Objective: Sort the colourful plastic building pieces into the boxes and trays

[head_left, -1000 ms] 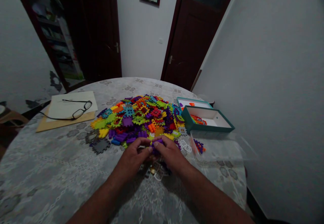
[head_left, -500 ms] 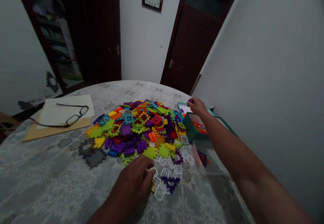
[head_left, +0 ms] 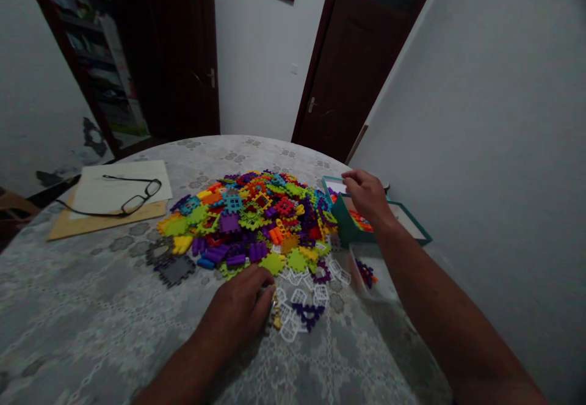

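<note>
My right hand (head_left: 366, 194) hangs over the open green box (head_left: 350, 222), its thumb and fingertips slightly apart and no piece visible between them. Purple and orange pieces (head_left: 333, 194) lie in the shallow white-lined compartment just left of its fingertips. Red and orange pieces (head_left: 361, 220) fill part of the box below the wrist. My left hand (head_left: 242, 301) rests on the tablecloth with curled fingers; what they hold, if anything, is hidden. Beside its thumb are a small yellow piece (head_left: 276, 321), white lattice pieces (head_left: 289, 328) and a dark purple triangular piece (head_left: 309, 314).
A large heap of colourful plastic building pieces (head_left: 251, 218) covers the table's middle. A clear plastic tub (head_left: 382, 292) with a few pieces stands at the right. Eyeglasses (head_left: 137, 200) lie on paper (head_left: 98, 188) at the left. A wall (head_left: 494, 118) rises beyond the box.
The purple piece that was in my right fingertips no longer shows there, and the fingers have loosened. That hand has shifted slightly right. My left hand stays by the white pieces; the view has tilted down.
</note>
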A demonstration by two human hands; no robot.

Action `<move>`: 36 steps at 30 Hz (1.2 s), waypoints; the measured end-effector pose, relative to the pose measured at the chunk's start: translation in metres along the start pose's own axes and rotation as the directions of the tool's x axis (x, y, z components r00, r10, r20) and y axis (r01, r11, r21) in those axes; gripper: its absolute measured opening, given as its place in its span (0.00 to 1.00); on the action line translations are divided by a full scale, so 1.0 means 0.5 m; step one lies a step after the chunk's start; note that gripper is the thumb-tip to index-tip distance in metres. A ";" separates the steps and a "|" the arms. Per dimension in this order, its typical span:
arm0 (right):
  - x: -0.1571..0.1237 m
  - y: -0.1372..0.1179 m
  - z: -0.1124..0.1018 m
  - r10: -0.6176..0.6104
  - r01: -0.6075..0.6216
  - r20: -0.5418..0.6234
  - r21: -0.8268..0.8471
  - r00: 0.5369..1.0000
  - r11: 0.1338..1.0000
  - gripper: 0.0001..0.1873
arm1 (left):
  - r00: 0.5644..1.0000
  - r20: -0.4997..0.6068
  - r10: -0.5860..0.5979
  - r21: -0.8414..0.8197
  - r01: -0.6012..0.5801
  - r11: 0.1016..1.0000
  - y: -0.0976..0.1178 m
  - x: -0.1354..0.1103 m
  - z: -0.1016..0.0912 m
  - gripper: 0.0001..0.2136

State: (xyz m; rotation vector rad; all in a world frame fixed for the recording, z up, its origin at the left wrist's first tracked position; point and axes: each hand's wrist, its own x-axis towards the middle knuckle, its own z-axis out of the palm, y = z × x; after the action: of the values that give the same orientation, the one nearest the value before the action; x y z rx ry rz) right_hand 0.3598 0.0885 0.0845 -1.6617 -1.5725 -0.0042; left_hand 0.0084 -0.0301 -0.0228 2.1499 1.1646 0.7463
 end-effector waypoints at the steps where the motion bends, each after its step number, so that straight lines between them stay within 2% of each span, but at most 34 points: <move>1: -0.053 -0.025 -0.007 -0.035 0.033 0.020 0.092 0.999 0.995 0.16 | 1.000 0.018 0.000 0.001 0.000 1.000 0.002 0.000 -0.005 0.11; 5: -0.266 -0.093 0.001 0.001 -0.036 0.124 0.284 0.992 0.958 0.14 | 0.989 0.146 0.010 0.021 -0.013 1.000 -0.002 -0.004 -0.033 0.07; 7: -0.337 -0.101 0.021 0.015 -0.051 0.130 0.278 0.991 0.959 0.13 | 0.980 0.197 0.029 0.015 -0.033 0.999 -0.007 -0.009 -0.048 0.15; 9: -0.373 -0.097 0.042 -0.043 -0.003 0.188 0.235 0.981 0.972 0.12 | 0.969 0.243 0.042 0.010 -0.046 0.999 -0.012 -0.014 -0.057 0.24; 12: -0.383 -0.082 0.058 -0.151 0.091 0.310 0.201 0.939 0.975 0.11 | 0.959 0.278 0.046 0.009 -0.050 0.999 -0.020 -0.019 -0.059 0.31; 18: -0.391 -0.073 0.078 -0.220 0.159 0.373 0.188 0.901 0.969 0.11 | 0.954 0.297 0.032 0.028 -0.042 0.999 -0.019 -0.021 -0.047 0.34; 21: -0.412 -0.081 0.089 -0.279 0.209 0.462 0.198 0.842 0.958 0.11 | 0.961 0.276 0.020 0.018 -0.026 1.000 -0.010 -0.018 -0.045 0.30; 24: -0.431 -0.096 0.094 -0.331 0.245 0.547 0.225 0.769 0.943 0.15 | 0.963 0.267 0.021 0.017 -0.026 1.000 -0.006 -0.015 -0.045 0.25; 29: -0.450 -0.123 0.101 -0.344 0.266 0.618 0.219 0.707 0.939 0.32 | 0.962 0.273 0.019 0.003 -0.020 1.000 -0.018 -0.015 -0.045 0.26; 33: -0.452 -0.133 0.110 -0.339 0.280 0.651 0.197 0.679 0.940 0.32 | 0.965 0.264 0.005 -0.074 0.015 0.997 -0.030 -0.013 -0.051 0.30; 36: -0.450 -0.133 0.112 -0.343 0.301 0.664 0.182 0.665 0.936 0.30 | 0.969 0.248 -0.018 -0.038 0.028 0.999 -0.032 -0.011 -0.056 0.33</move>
State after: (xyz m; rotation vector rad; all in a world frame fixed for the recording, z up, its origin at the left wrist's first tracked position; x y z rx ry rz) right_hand 0.2269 -0.0749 -0.0330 -1.3715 -2.3940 0.5337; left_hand -0.0224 -0.0214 -0.0163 2.1206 1.0315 0.4698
